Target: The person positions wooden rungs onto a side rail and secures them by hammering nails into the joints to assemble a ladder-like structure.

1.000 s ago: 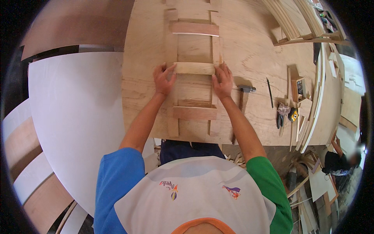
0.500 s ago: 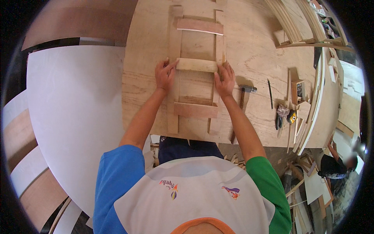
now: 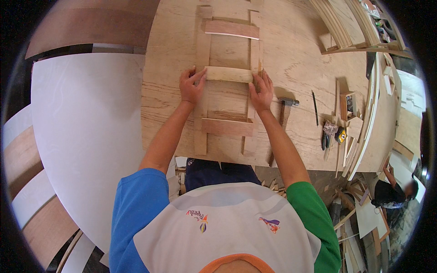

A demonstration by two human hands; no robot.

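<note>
A pale, smooth wooden slat (image 3: 229,74) lies crosswise between two long light-brown wooden rails, the left rail (image 3: 200,104) and the right rail (image 3: 253,100), on a broad tan plywood tabletop (image 3: 173,50). The left hand (image 3: 192,86) is loosely open at the slat's left end, its forefinger reaching the wood, while the right hand (image 3: 261,92) is likewise loosely open, fingers slightly bent at the right end; how firmly either presses cannot be told. A reddish-brown wooden crosspiece (image 3: 232,29) spans the rails farther from the person, and a second reddish-brown crosspiece (image 3: 227,127) spans them nearer. Just right of the right hand lies a steel-headed, wooden-handled hammer (image 3: 286,109), its handle running under the right forearm, which hides part of it. Farther right are a thin black pencil (image 3: 315,108), dark-handled pliers (image 3: 326,140), a yellow-and-black tape measure (image 3: 340,134) and a small open wooden box (image 3: 349,105) with dark contents too small to make out. Layered pale wooden boards (image 3: 337,22) occupy the far right corner, well apart from the hands. A large white panel (image 3: 86,127) adjoins the tabletop's left side, and a person in dark clothing (image 3: 389,190) is off to the right.
</note>
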